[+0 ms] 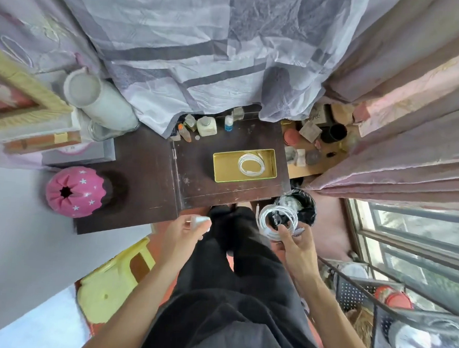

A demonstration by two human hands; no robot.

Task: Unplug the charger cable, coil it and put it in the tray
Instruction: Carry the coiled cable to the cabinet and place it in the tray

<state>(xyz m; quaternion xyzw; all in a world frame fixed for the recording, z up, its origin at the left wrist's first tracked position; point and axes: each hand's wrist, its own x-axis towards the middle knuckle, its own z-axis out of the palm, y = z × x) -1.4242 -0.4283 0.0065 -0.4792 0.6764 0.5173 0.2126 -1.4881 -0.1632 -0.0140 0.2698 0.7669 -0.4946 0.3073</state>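
Observation:
A yellow metal tray (224, 168) sits on the dark wooden table (148, 185) and holds one coiled white cable (251, 164). My right hand (296, 244) grips a second coiled white cable (271, 221) in the air, below the table's front edge and over a black bin. My left hand (185, 228) holds a white charger plug (200, 221) near the table's front edge. The two hands are apart, on either side of my dark trousers.
Small bottles (205, 126) stand along the table's back edge under a hanging curtain. A pink star-patterned vase (74, 192) stands left of the table, a yellow plastic stool (111, 282) lower left, a black bin (305, 207) at the table's right corner.

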